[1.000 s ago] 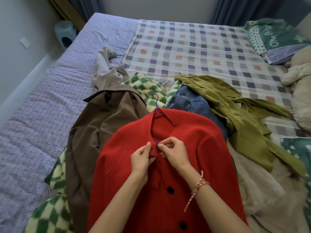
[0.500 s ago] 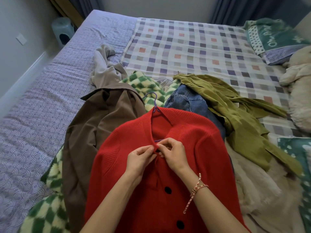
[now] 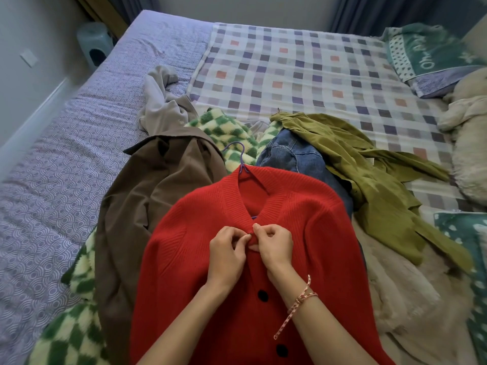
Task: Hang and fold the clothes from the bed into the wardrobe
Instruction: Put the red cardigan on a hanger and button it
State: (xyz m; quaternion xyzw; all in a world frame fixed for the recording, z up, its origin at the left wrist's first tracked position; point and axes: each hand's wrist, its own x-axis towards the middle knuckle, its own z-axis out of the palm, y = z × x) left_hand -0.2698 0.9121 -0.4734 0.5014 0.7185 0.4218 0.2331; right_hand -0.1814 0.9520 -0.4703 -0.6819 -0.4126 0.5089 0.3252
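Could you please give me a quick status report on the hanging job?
Hands: left hand and right hand both pinching red cardigan at neckline closure. Cardigan on purple hanger, flat on clothes pile. Nothing blocking.

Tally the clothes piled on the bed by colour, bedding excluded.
red cardigan: 1
brown coat: 1
green-and-cream checked fleece: 1, as far as can be seen
blue denim: 1
olive garment: 1
pale grey garment: 1
cream fluffy garment: 1
Total: 7
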